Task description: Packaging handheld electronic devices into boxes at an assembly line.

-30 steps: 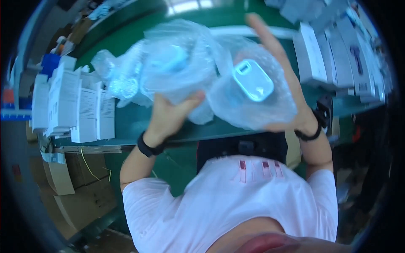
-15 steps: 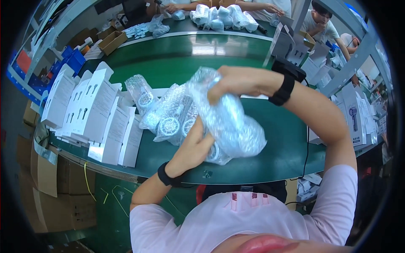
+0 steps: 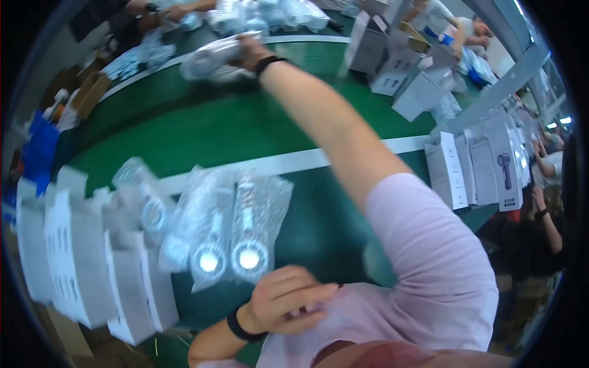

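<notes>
My left hand rests near my chest, my right reaches far across the green belt.

Just beyond my left hand (image 3: 285, 300), fingers loosely curled and holding nothing, lie two bagged handheld fans (image 3: 230, 233), with white boxes (image 3: 80, 264) further to its left. My right hand (image 3: 248, 52) is closed on a clear plastic bag (image 3: 211, 58) at the belt's (image 3: 202, 129) far edge.
</notes>
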Motion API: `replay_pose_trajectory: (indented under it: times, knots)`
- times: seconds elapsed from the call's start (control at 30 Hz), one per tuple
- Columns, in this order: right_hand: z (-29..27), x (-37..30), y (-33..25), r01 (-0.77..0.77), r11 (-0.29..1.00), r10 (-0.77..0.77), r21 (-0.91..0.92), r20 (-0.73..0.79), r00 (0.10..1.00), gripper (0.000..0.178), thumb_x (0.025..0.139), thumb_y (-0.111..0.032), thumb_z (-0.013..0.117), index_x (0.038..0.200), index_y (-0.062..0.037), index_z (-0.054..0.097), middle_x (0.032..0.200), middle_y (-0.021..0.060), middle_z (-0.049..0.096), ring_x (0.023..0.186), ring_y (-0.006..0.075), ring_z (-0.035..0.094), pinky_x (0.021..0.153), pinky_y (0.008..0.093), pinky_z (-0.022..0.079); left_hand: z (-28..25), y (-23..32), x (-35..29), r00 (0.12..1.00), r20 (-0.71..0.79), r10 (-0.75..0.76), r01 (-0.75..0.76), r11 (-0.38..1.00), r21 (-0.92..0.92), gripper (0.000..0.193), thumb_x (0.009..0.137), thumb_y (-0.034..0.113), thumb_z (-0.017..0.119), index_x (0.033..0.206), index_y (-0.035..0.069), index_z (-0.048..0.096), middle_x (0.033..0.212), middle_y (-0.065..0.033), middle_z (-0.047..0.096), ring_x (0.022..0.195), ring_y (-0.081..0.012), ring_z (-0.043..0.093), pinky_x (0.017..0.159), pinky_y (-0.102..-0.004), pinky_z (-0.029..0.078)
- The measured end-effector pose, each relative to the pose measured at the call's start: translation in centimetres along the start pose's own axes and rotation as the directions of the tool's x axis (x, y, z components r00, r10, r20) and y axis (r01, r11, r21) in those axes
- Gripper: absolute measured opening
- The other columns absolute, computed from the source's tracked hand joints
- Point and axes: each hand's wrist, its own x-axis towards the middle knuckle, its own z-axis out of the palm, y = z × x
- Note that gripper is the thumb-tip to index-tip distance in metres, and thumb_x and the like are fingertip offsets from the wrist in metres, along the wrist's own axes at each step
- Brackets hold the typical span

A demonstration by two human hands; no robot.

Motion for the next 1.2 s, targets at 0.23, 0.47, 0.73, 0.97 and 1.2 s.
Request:
replay_pose_trajectory:
  times: [0.23, 0.47, 0.73, 0.97, 1.2]
  knots:
    - [4.9, 2.9, -3.1, 0.051, 0.640, 0.060, 0.766, -0.116, 0.991, 0.065, 0.090, -0.023, 0.066, 0.144, -0.0080, 0.033, 0.134, 0.0144, 0.051, 0.123, 0.0310, 0.051, 0.103, 0.0434, 0.042, -1.9, 1.3, 0.1, 0.962, -0.164, -0.219, 0.172, 0.950, -0.259, 0.019, 0.082, 0.014, 0.073, 0.094, 0.000, 0.074, 0.065, -0.0101, 0.056, 0.055, -0.0220, 0.056, 0.049, -0.0310, 0.042]
    - [-2.8, -4.6, -8.6, 0.258, 0.772, -0.333, -0.581, -0.024, 0.943, 0.109, 0.067, -0.030, 0.079, 0.150, -0.0005, 0.015, 0.136, 0.0394, 0.035, 0.128, 0.0538, 0.036, 0.111, 0.0502, 0.031, -2.6, 1.5, -1.9, 0.973, -0.087, -0.216, 0.173, 0.921, -0.350, 0.030, 0.088, 0.020, 0.066, 0.101, -0.007, 0.068, 0.073, -0.0113, 0.061, 0.062, -0.0212, 0.058, 0.056, -0.0329, 0.045]
    - [-24.8, -11.2, -20.9, -0.259, 0.339, -0.122, -0.904, -0.315, 0.941, 0.089, 0.074, -0.069, 0.066, 0.139, -0.0111, 0.050, 0.123, 0.0241, 0.061, 0.119, 0.0346, 0.055, 0.097, 0.0440, 0.046, -0.3, 1.2, -2.0, 0.974, -0.172, -0.149, 0.051, 0.880, -0.472, 0.041, 0.083, 0.030, 0.074, 0.099, -0.008, 0.070, 0.049, 0.0002, 0.043, 0.042, -0.0119, 0.041, 0.040, -0.0273, 0.029]
    - [-22.6, -8.3, -15.4, -0.047, 0.326, 0.473, -0.944, 0.120, 0.873, 0.047, 0.068, -0.041, 0.072, 0.101, -0.0075, 0.073, 0.109, 0.0153, 0.069, 0.097, 0.0260, 0.064, 0.089, 0.0355, 0.048, -1.4, 0.2, -3.4, 0.896, -0.425, -0.125, -0.022, 0.946, -0.324, 0.048, 0.098, 0.043, 0.053, 0.102, -0.004, 0.058, 0.045, 0.0025, 0.036, 0.038, -0.0087, 0.029, 0.041, -0.0264, 0.023]
    - [-20.1, -14.7, -23.7, 0.128, 0.440, 0.038, -0.889, 0.161, 0.986, 0.039, 0.069, -0.033, 0.072, 0.092, -0.0008, 0.071, 0.087, 0.0186, 0.070, 0.079, 0.0309, 0.068, 0.071, 0.0397, 0.055, -1.0, 6.0, -1.7, 0.810, -0.510, -0.290, 0.171, 0.948, -0.268, 0.107, 0.076, 0.063, 0.072, 0.146, -0.004, 0.028, 0.091, -0.0155, 0.063, 0.076, -0.0228, 0.062, 0.069, -0.0352, 0.050]
